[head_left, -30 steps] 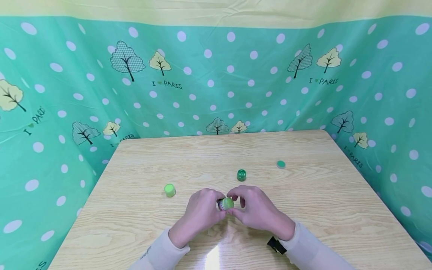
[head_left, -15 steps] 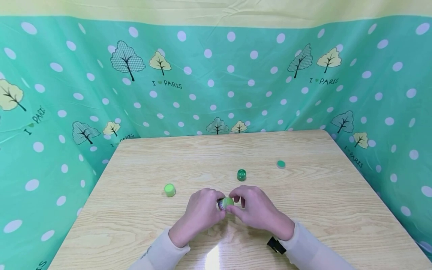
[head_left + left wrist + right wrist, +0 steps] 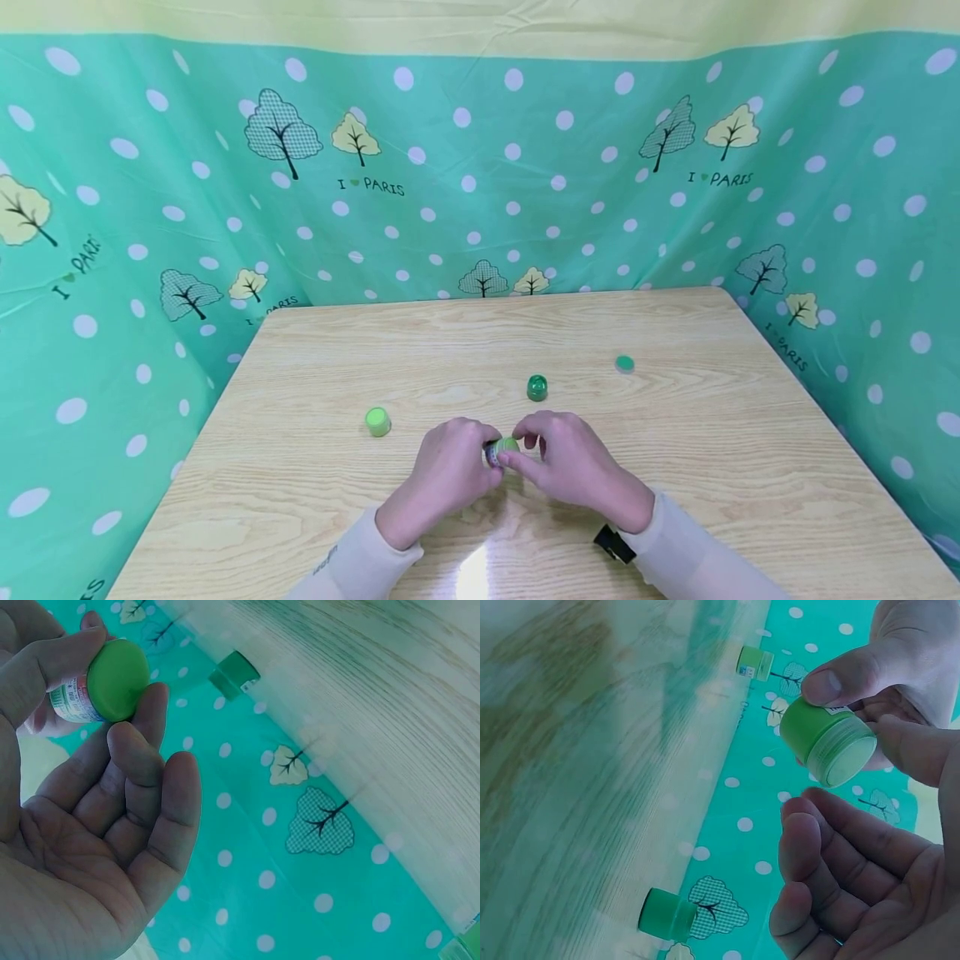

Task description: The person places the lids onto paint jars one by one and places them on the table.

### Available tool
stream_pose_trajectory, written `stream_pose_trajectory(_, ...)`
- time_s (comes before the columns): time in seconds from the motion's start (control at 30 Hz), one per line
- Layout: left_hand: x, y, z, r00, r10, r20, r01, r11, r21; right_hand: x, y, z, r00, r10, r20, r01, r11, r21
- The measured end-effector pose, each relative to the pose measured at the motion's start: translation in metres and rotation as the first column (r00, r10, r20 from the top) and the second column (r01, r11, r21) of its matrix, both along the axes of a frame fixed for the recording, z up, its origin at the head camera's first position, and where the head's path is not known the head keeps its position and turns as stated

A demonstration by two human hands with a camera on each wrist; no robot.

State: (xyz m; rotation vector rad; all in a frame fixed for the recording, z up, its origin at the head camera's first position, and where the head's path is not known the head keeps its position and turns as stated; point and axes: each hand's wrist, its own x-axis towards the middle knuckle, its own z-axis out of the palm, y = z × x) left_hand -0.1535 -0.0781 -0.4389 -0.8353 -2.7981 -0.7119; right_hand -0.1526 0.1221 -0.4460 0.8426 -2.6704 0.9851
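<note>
Between the two hands, near the table's front, a small lime-green jar [image 3: 501,451] lies tilted on its side. The left hand [image 3: 455,462] grips its labelled end. At the other end, the right hand [image 3: 573,461] has its thumb on the jar and its index finger curled close to the rim. The green end of the jar [image 3: 120,681] faces the left wrist camera. In the right wrist view the jar [image 3: 829,742] shows a clear ridged rim, with the left thumb on its side and the right thumb at the rim. The right hand's other fingers stay bent below it.
A lime-green jar [image 3: 378,422] stands to the left of the hands. Beyond them are a dark green jar [image 3: 537,387] and, farther right, a teal-topped container [image 3: 625,364]. A patterned green curtain [image 3: 480,175] surrounds the wooden table [image 3: 420,358].
The right thumb has shifted left across the jar, and the right index finger has moved slightly right. The left hand and the other containers have stayed in place.
</note>
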Motion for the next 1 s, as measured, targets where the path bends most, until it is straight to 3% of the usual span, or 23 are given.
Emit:
stream_pose_trajectory(0.37,-0.0008,-0.0008,0.0007,1.0,-0.002,0.01,0.002,1.0,0.003,0.0019,0.0013,0.0042,0.997,0.07,0.021,-0.069,0.997,-0.029)
stream_pose_trajectory(1.0,0.0002,-0.0002,0.0003,1.0,0.001,-0.003,-0.001,1.0,-0.005,0.0014,0.0002,0.0017,0.999,0.023,0.036,-0.023,1.0,0.016)
